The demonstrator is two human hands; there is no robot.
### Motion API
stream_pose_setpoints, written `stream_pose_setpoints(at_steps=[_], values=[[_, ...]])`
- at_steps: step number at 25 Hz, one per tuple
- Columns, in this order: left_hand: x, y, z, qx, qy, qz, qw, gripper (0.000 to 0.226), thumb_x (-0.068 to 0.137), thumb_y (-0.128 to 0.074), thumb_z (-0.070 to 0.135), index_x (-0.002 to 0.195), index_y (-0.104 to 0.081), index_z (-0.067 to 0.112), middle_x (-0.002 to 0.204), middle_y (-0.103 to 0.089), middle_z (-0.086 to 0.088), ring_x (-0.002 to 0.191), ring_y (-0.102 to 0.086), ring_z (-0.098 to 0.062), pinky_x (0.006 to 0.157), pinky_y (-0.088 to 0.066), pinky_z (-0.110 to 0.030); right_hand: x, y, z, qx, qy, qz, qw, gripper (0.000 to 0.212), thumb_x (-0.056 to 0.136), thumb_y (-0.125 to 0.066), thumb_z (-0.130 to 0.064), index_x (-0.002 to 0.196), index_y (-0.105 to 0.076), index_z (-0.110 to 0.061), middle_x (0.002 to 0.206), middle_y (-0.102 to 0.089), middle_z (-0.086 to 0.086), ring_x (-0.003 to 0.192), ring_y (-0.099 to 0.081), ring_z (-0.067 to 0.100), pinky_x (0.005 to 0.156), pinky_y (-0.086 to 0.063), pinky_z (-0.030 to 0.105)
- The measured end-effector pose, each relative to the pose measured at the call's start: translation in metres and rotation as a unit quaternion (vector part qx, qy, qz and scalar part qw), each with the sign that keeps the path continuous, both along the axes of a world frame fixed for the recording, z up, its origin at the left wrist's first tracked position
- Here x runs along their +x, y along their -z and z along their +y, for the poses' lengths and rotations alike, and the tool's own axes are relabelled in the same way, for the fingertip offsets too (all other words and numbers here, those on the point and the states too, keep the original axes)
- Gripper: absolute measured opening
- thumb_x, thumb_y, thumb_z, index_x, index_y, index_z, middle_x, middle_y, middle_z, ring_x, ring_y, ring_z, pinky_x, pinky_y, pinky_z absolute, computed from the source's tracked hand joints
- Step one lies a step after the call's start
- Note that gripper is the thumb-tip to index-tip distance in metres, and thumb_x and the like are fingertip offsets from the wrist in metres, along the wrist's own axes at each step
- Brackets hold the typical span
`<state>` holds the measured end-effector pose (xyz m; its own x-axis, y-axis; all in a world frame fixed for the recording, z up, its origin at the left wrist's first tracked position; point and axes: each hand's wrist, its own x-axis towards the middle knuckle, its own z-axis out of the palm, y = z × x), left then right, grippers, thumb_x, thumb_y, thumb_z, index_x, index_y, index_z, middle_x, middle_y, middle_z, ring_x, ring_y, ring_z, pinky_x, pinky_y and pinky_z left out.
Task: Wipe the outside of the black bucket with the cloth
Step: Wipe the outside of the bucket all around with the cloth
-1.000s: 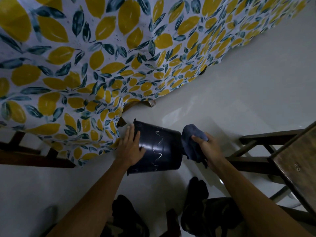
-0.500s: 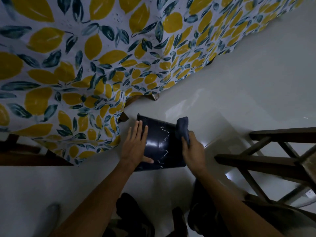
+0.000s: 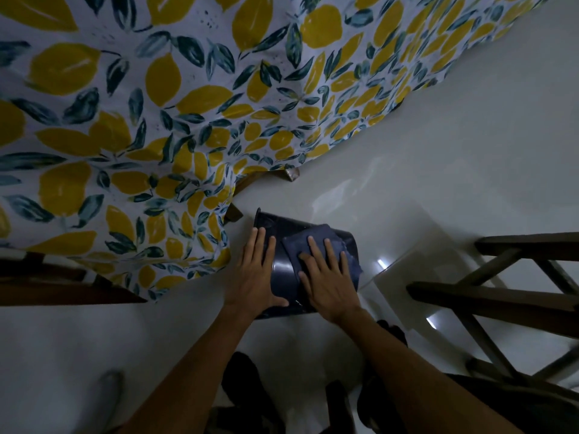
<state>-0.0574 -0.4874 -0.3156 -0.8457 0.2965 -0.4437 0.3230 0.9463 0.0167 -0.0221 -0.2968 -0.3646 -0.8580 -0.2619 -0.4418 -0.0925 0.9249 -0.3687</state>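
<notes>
The black bucket (image 3: 282, 270) lies on its side on the pale floor, its rim toward the tablecloth. A dark blue cloth (image 3: 316, 239) is spread over its upper side. My right hand (image 3: 326, 277) lies flat on the cloth with fingers spread, pressing it against the bucket wall. My left hand (image 3: 255, 274) rests flat on the bucket's left part near the rim, thumb along the lower side, steadying it. The cloth and both hands cover much of the bucket's wall.
A lemon-print tablecloth (image 3: 156, 136) hangs over a table at the left and back, its hem close to the bucket's rim. A dark wooden chair frame (image 3: 488, 296) stands at the right. My knees show at the bottom edge.
My right hand has moved the cloth from the bucket's base end onto its upper side and flattened out on it. The view has drawn closer. My left hand stays on the bucket.
</notes>
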Motion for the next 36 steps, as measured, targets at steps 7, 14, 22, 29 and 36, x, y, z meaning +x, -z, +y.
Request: stream_pose_setpoints(at_steps=[7,14,22,29,36], values=[[-0.004,0.002,0.000,-0.011,0.005,0.003,1.000,0.150,0.050,-0.072,0.083,0.157,0.002,0.008,0.166,0.012,-0.019,0.153,0.013,-0.034,0.121,0.001,-0.044,-0.048,0.012,-0.004,-0.020,0.109,-0.033,0.993,0.063,0.107,-0.011,-0.052,0.163,0.000,-0.026,0.171,0.004,0.005,0.157,0.008,0.032,0.126,0.005,0.052],[0.010,0.008,-0.006,-0.002,0.008,0.005,1.000,0.151,0.046,-0.076,0.082,0.157,-0.008,0.006,0.166,0.004,-0.019,0.154,0.005,-0.036,0.122,-0.014,-0.048,0.025,0.005,-0.011,0.005,0.014,0.061,0.998,0.066,0.107,-0.021,-0.052,0.164,-0.012,-0.020,0.171,-0.005,0.012,0.156,-0.004,0.039,0.124,-0.008,0.056],[0.008,0.004,-0.004,-0.012,-0.002,-0.003,1.000,0.152,0.047,-0.074,0.082,0.158,0.000,0.010,0.166,0.012,-0.018,0.153,0.012,-0.034,0.120,-0.018,-0.048,-0.088,0.032,0.012,-0.008,0.185,-0.109,0.977,0.062,0.106,-0.015,-0.050,0.156,-0.032,-0.017,0.161,-0.037,0.016,0.149,-0.029,0.039,0.122,-0.015,0.059],[0.013,0.009,-0.008,-0.003,0.005,-0.001,1.000,0.153,0.047,-0.071,0.086,0.157,-0.003,0.005,0.166,0.009,-0.021,0.153,0.010,-0.035,0.124,-0.018,-0.049,-0.013,0.005,-0.040,-0.051,0.072,0.072,0.993,0.063,0.107,-0.014,-0.049,0.161,-0.025,-0.020,0.168,-0.024,0.007,0.156,-0.015,0.036,0.125,-0.012,0.052],[0.001,0.005,-0.002,0.004,0.005,-0.019,1.000,0.151,0.051,-0.075,0.080,0.157,0.006,0.010,0.165,0.019,-0.018,0.152,0.019,-0.033,0.123,-0.015,-0.048,-0.045,0.034,0.003,-0.002,0.197,0.040,0.980,0.065,0.107,-0.008,-0.047,0.156,-0.035,-0.016,0.162,-0.037,0.012,0.152,-0.027,0.034,0.126,-0.015,0.052]])
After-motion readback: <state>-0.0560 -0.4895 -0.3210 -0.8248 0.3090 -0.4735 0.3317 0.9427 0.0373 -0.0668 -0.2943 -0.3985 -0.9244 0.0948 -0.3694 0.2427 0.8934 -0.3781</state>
